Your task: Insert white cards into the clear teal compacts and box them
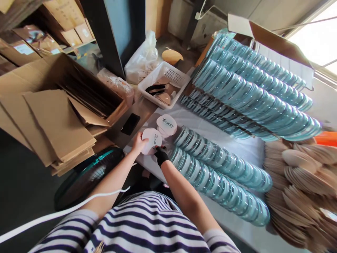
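My left hand (pixel 138 143) pinches the left edge of a pale pink, roughly round card (pixel 150 140) printed with dark "beauty" lettering. At the card's lower right edge is my right hand (pixel 161 155), wearing a black glove, its fingers closed on the same card. Just beyond lie more cards of the same kind (pixel 166 124), the top one showing its lettering. To the right of my gloved hand, two long rows of clear bluish round pieces (pixel 223 175) stand on edge on the table (pixel 205 119).
Taller rows of bluish round pieces (pixel 258 91) stand at the right, beside heaps of tan rounded sheets (pixel 302 189). A white basket (pixel 181 75) sits behind the cards. Left are a black phone (pixel 131 123) and an open carton (pixel 26 80) with cardboard. A white cable (pixel 65 211) crosses my left arm.
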Action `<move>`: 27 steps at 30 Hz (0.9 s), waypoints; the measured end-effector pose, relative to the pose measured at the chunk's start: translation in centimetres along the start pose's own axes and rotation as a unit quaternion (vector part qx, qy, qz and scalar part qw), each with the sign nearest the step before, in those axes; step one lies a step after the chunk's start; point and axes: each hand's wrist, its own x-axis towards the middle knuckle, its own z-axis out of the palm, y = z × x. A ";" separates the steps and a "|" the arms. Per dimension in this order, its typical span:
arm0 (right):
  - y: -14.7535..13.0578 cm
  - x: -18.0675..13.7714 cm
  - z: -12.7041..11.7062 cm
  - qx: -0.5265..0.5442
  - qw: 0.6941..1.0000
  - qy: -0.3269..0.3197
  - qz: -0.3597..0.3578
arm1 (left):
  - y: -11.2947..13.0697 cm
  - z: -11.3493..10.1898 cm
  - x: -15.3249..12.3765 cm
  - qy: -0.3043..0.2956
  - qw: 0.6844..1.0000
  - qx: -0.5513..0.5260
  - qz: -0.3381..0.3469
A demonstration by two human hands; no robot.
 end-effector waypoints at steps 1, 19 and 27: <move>-0.4 -0.9 -0.3 0.009 0.999 -0.036 -0.002 | 0.3 -0.2 -0.4 -0.009 0.999 -0.050 -0.008; -8.8 -10.3 -22.0 -0.115 0.948 0.078 -0.287 | 5.5 13.1 -15.6 -0.319 0.923 -0.155 -0.150; -8.9 -12.2 -34.8 -0.193 0.877 0.129 -0.422 | 5.1 26.0 -24.3 -0.360 0.908 -0.158 -0.144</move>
